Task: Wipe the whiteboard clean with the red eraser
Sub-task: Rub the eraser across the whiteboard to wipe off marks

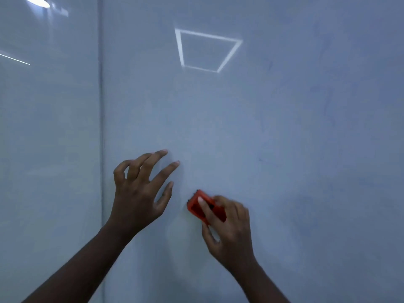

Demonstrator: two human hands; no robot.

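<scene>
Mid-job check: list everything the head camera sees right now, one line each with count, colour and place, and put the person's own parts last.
whiteboard: one, pale grey-blue, fills nearly the whole view; faint blue smudges on its right part.
vertical seam: one, darker grey, runs top to bottom left of centre.
square light reflection: one, white outline, upper centre of the board.
oval light reflection: one, bright white, top left corner.
thin line reflection: one, white, left edge.
red eraser: one, red-orange, lower centre, against the board.
left hand: one, fingers spread, at the board left of the eraser, holding nothing.
right hand: one, fingers curled round the eraser.
</scene>
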